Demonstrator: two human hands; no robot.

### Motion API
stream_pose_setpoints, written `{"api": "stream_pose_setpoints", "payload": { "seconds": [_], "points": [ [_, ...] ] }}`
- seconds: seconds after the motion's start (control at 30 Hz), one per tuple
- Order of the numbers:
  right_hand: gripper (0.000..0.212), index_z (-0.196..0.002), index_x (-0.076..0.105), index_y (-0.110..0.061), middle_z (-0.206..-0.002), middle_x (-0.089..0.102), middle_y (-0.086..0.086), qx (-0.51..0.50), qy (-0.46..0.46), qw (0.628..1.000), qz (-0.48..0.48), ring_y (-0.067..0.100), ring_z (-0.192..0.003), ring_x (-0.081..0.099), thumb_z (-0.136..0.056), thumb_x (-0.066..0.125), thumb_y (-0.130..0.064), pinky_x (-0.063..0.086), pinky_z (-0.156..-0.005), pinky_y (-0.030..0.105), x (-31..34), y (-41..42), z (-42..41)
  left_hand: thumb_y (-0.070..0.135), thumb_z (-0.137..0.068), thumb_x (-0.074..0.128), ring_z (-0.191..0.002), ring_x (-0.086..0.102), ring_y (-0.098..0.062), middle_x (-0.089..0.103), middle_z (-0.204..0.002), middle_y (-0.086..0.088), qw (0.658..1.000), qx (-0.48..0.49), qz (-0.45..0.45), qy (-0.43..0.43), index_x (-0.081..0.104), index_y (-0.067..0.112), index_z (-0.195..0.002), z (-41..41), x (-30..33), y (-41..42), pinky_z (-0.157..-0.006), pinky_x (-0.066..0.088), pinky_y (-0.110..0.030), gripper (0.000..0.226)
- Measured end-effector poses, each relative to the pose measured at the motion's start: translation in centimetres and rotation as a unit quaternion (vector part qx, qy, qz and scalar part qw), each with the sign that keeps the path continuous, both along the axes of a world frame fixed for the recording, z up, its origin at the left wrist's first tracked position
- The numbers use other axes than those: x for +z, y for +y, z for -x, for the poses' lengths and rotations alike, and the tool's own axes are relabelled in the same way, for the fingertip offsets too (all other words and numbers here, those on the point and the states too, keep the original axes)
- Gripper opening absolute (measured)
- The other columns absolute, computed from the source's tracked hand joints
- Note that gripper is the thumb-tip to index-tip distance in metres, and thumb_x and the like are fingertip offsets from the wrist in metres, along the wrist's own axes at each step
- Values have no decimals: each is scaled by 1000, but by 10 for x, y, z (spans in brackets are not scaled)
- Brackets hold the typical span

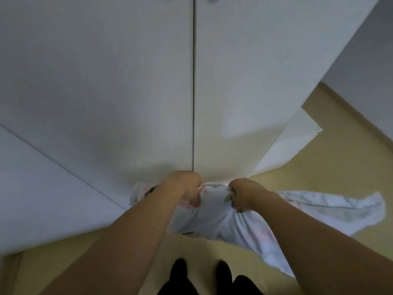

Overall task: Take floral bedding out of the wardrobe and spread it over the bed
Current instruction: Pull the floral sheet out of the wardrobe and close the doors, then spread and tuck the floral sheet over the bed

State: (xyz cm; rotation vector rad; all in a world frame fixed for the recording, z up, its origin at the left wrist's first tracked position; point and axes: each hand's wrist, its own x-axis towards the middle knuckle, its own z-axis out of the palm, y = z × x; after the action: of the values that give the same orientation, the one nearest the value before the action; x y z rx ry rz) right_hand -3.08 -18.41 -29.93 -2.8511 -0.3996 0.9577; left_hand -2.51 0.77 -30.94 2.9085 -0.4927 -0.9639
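I hold the floral bedding (214, 218), a pale cloth with faint pink and dark green print, low in front of the white wardrobe (127, 81). My left hand (187, 188) is shut on its upper edge at the left. A short way to the right, my right hand (244, 194) grips the same edge. The cloth hangs bunched between and under my hands, and a loose end trails right over the floor. Both wardrobe doors are closed, with a dark seam between them. No bed is in view.
Yellowish floor (319, 167) runs under and to the right of the wardrobe. A white wall (365, 71) with a skirting edge stands at the right. My two dark feet (200, 273) are at the bottom centre, close to the wardrobe.
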Motion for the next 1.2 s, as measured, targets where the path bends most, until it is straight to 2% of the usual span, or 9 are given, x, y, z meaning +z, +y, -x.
{"api": "stream_pose_setpoints", "payload": {
  "seconds": [0.13, 0.3, 0.53, 0.63, 0.83, 0.9, 1.0, 1.1, 1.2],
  "points": [
    [25, -97, 62, -11, -106, 65, 13, 125, 9, 992, -4, 31, -98, 62, -73, 68, -14, 43, -71, 29, -11, 44, -13, 39, -65, 70, -61, 57, -22, 59, -64, 2, 993, 111, -14, -40, 66, 21, -77, 40, -6, 38, -54, 38, -24, 22],
    [16, -84, 65, -12, -83, 65, 12, 315, 23, 949, -13, 27, -79, 64, -69, 72, -14, 48, -64, 30, -14, 124, 11, 36, -79, 56, -65, 55, -22, 55, -66, 2, 955, 289, -50, -51, 59, 22, -72, 128, 1, 82, -58, 39, -28, 16],
    [28, -89, 58, -17, -94, 68, 8, 508, 20, 856, -88, 27, -86, 67, -63, 68, -14, 53, -68, 31, -1, 246, 130, 32, -84, 55, -89, 60, -28, 59, -91, -7, 837, 524, -81, -138, 61, 16, -86, 318, 25, 134, -65, 38, -31, 18],
    [25, -84, 55, -16, -94, 67, 6, 594, 26, 797, -106, 26, -86, 66, -64, 70, -15, 49, -66, 28, 8, 301, 215, 28, -81, 54, -73, 58, -27, 55, -70, -1, 761, 626, -95, -143, 52, 20, -68, 419, 39, 153, -56, 35, -28, 16],
    [25, -74, 49, -19, -82, 63, 3, 691, 69, 707, -134, 23, -79, 64, -68, 74, -17, 41, -57, 22, 20, 370, 351, 26, -81, 49, -81, 59, -24, 64, -84, 3, 654, 721, -148, -173, 63, 24, -86, 564, 57, 163, -59, 40, -30, 15],
    [24, -78, 50, -19, -81, 58, 0, 715, 78, 679, -147, 19, -76, 59, -70, 73, -18, 34, -50, 21, 22, 389, 390, 23, -80, 49, -80, 60, -24, 60, -77, 5, 619, 744, -172, -187, 58, 26, -74, 601, 62, 163, -54, 34, -27, 11],
    [25, -97, 59, -16, -93, 63, 2, 756, 69, 632, -156, 20, -83, 61, -76, 70, -25, 48, -62, 27, 25, 411, 440, 18, -78, 49, -72, 58, -25, 50, -64, 7, 563, 783, -190, -186, 41, 26, -62, 644, 74, 161, -49, 28, -27, 20],
    [29, -95, 59, -20, -95, 67, 1, 796, 66, 577, -168, 21, -83, 63, -73, 67, -37, 52, -68, 31, 29, 438, 489, 17, -76, 50, -71, 57, -24, 60, -73, 3, 501, 820, -214, -176, 59, 26, -78, 686, 87, 158, -54, 33, -28, 12],
    [46, -100, 59, -19, -95, 64, -1, 828, 90, 536, -138, 19, -83, 62, -68, 69, -50, 56, -72, 36, 27, 459, 534, 15, -72, 49, -67, 53, -23, 60, -70, 4, 446, 849, -233, -161, 58, 24, -72, 717, 99, 151, -51, 30, -28, 13]
  ]
}}
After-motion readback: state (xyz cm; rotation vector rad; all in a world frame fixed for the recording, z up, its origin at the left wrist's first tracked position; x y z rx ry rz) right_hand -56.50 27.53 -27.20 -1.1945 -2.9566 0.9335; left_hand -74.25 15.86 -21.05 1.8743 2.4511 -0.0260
